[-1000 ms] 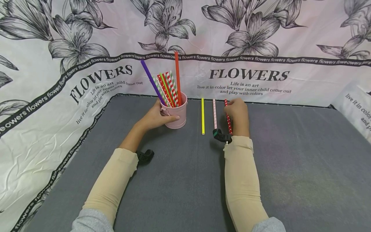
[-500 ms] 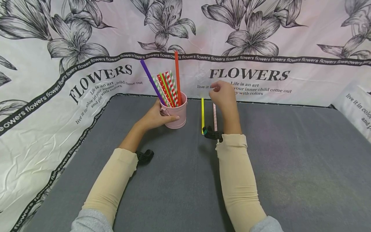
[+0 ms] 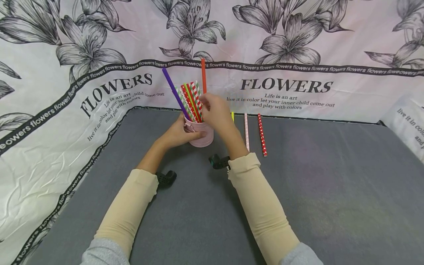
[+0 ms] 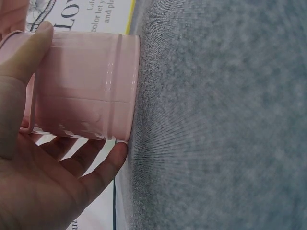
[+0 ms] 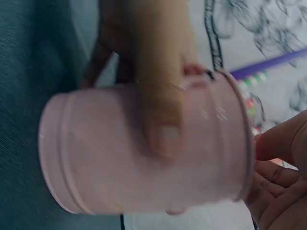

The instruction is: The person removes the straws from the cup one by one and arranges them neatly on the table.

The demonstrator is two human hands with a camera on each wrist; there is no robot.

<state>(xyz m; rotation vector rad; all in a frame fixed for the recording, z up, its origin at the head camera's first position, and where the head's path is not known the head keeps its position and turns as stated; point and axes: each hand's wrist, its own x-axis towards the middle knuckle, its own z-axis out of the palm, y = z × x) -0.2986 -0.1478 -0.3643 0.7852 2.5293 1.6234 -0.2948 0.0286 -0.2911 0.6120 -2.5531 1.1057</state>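
Note:
A pink bucket [image 3: 201, 136] of drinking straws [image 3: 190, 103] stands near the back edge of the table. My left hand [image 3: 177, 132] grips it from the left; in the left wrist view, thumb [image 4: 36, 52] and fingers wrap its side. At the bucket's mouth is my right hand [image 3: 215, 112], its bent fingers among the straws on the right. Whether they pinch one is hidden in the head view and unclear in the blurred right wrist view. A purple straw [image 3: 175, 92] leans left, and an orange straw [image 3: 203, 75] rises behind my right hand.
Right of the bucket, a red dotted straw [image 3: 262, 134], a pale pink straw [image 3: 246, 130] and a yellow straw [image 3: 233, 117] lie in a spaced row on the grey table [image 3: 331, 184]. My right arm partly covers the yellow one. A flower-printed cloth [image 3: 285, 95] hangs behind.
My right hand has let go of the red dotted straw on the table, lifted and moved left to the bucket's mouth. The left hand keeps its grip on the bucket.

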